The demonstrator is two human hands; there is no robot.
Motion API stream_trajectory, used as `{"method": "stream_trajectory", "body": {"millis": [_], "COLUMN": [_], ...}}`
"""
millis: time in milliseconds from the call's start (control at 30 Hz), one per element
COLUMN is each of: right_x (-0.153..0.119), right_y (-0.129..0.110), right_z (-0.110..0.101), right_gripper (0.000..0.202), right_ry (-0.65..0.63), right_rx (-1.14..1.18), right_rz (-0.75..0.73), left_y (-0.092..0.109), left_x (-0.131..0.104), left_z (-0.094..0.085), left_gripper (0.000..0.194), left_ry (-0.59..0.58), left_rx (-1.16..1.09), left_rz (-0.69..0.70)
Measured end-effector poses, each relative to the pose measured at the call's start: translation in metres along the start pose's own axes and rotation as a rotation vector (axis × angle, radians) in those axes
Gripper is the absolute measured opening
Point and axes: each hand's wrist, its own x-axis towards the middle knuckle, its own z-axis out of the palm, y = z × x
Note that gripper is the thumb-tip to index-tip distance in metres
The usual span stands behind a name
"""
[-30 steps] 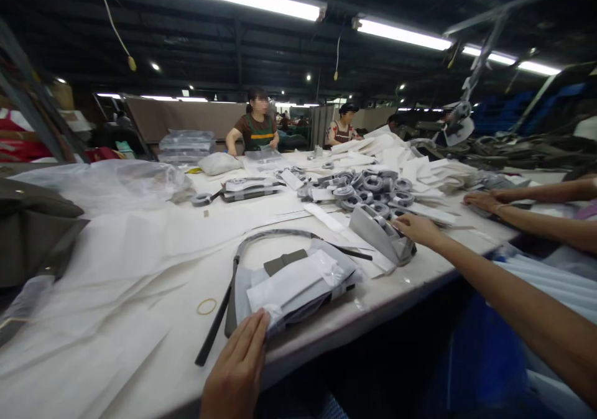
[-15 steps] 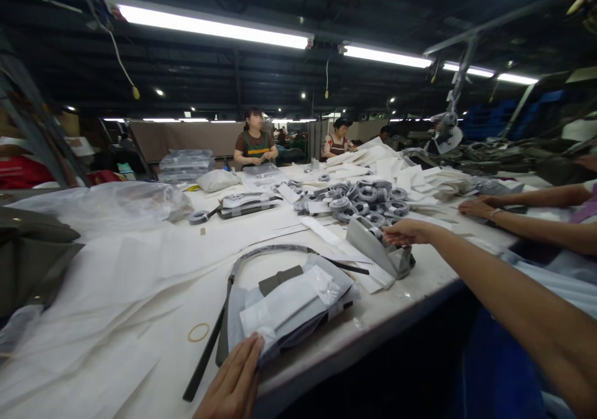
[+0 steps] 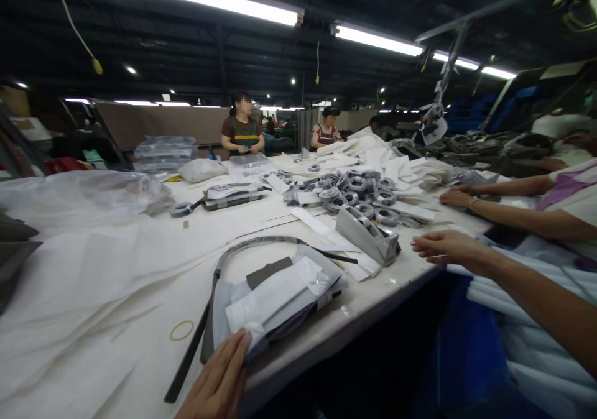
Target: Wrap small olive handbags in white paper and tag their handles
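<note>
My left hand (image 3: 217, 375) lies with fingers stretched out on the lower left corner of a bag (image 3: 219, 304) wrapped in thin white sheet and clear plastic. The bag's dark strap (image 3: 191, 354) curves around its left and top. My right hand (image 3: 450, 248) hangs in the air right of a grey tape dispenser (image 3: 366, 235), apart from it, fingers loosely bent and spread. A tiny bright spot shows at its fingertip, too small to tell what it is.
Coiled grey straps (image 3: 357, 186) are heaped mid-table, with white paper pieces (image 3: 392, 155) behind. A yellow rubber band (image 3: 181, 330) lies left of the bag. Another person's hands (image 3: 459, 196) rest at right. White rolls (image 3: 522, 319) lie by the blue container (image 3: 466, 350).
My right hand has moved right, away from the tape dispenser, and its fingers have opened somewhat. My left hand stays on the bag. The view has shifted a little to the right and down.
</note>
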Motion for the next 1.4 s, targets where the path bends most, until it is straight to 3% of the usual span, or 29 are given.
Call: {"method": "stream_trajectory", "body": {"millis": [100,267,433,500,667,733,833,1000,1100,1233,1400], "right_x": [-0.011,-0.010,-0.026,-0.041,-0.074,-0.084,-0.097,-0.109,-0.106,-0.092,-0.074], "right_y": [0.027,0.061,0.066,0.057,0.009,-0.019,-0.067,-0.141,-0.173,-0.202,-0.227], "right_z": [0.018,0.048,0.036,0.024,0.010,0.019,0.049,0.123,0.168,0.218,0.253], "right_gripper": [0.032,0.033,0.026,0.024,0.035,0.035,0.032,0.008,0.016,0.025,0.025], "right_ry": [-0.121,-0.040,0.109,0.109,-0.053,-0.087,-0.162,-0.452,-0.663,-0.853,-1.012], "right_rx": [0.011,-0.071,-0.294,-0.453,-0.839,-0.833,-0.716,-0.473,-0.446,-0.509,-0.587], "right_rz": [0.135,0.138,-0.007,-0.176,-0.893,-1.105,-1.317,-1.388,-1.415,-1.454,-1.444], "left_y": [0.000,0.000,0.002,0.003,0.008,0.010,0.015,0.021,0.021,0.023,0.025], "left_x": [0.000,0.000,0.004,0.007,0.013,0.014,0.015,0.018,0.020,0.021,0.019], "left_z": [0.001,0.000,-0.004,-0.007,-0.010,-0.011,-0.015,-0.021,-0.022,-0.021,-0.019], "left_gripper": [0.061,0.062,0.057,0.055,0.046,0.042,0.038,0.038,0.038,0.037,0.036], "left_ry": [0.008,-0.015,0.021,0.059,0.070,0.070,0.042,-0.011,-0.009,0.025,0.056], "left_rx": [-0.009,-0.024,-0.044,-0.077,-0.112,-0.106,-0.144,-0.283,-0.325,-0.348,-0.376], "left_rz": [-0.005,-0.011,-0.043,-0.063,-0.129,-0.164,-0.218,-0.345,-0.394,-0.405,-0.426]}}
